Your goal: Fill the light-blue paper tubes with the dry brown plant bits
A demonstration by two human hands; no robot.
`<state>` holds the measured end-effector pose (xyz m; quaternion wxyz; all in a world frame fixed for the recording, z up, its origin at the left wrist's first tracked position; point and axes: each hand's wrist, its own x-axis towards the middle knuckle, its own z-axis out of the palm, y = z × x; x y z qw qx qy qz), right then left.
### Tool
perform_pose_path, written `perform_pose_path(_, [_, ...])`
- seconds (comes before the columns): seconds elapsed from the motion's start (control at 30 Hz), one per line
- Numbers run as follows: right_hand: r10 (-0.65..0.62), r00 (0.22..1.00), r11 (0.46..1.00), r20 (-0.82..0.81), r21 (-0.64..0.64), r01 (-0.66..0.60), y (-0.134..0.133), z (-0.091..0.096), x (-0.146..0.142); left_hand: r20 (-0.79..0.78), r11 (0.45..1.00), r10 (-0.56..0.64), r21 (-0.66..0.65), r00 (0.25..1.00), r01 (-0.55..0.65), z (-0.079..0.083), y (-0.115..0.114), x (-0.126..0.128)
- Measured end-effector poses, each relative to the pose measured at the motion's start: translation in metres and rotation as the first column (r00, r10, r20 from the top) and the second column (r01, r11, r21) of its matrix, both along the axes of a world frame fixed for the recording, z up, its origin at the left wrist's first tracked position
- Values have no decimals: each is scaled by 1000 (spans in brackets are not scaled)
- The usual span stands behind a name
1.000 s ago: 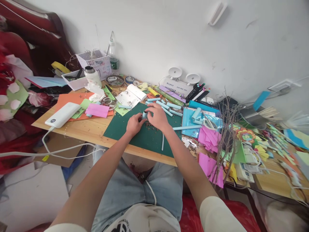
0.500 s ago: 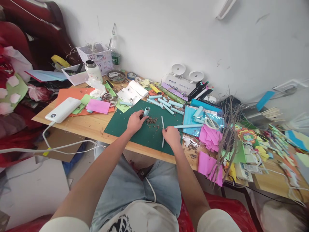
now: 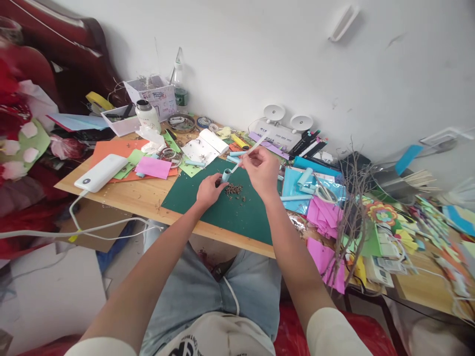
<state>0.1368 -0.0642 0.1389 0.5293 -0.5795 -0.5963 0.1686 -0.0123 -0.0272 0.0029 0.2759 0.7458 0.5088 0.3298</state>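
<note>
My left hand (image 3: pixel 208 191) is closed around a short light-blue paper tube (image 3: pixel 225 175) that stands upright on the green cutting mat (image 3: pixel 193 198). My right hand (image 3: pixel 260 170) is raised above the mat and pinches a thin pale-blue stick (image 3: pixel 248 151), held slanted with its lower tip at the tube's open top. A small heap of brown crumbs (image 3: pixel 234 189) lies on the mat just right of the tube.
Several more rolled blue tubes (image 3: pixel 237 154) lie behind the mat. A white power bank (image 3: pixel 100 172) with its cable sits at the left on the wooden table (image 3: pixel 126 196). Blue paper with scissors (image 3: pixel 322 190), pink sheets (image 3: pixel 324 210), dry twigs (image 3: pixel 351 207) and coloured cut-outs crowd the right.
My right hand picked the thin stick off the mat near the front edge, lifted it and brought its tip to the tube. My left hand stayed on the tube.
</note>
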Motion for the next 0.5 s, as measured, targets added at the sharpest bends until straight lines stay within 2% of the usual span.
perform_pose_path(0.2, [0, 987, 1000, 159, -11, 1, 9, -27, -8, 3, 999, 1, 41, 1000, -1, 1, -1, 0])
perform_pose_path(0.3, [79, 970, 997, 228, -27, -74, 14, -37, -6, -9, 998, -9, 60, 1000, 10, 1, -2, 0])
perform_pose_path(0.4, [135, 959, 990, 249, -74, -120, 17, -36, -3, -8, 998, -11, 63, 1000, 11, 0, -1, 0])
perform_pose_path(0.5, [105, 970, 994, 218, -61, -94, 20, -31, -1, 2, 999, -7, 51, 1000, 6, -2, 0, 0])
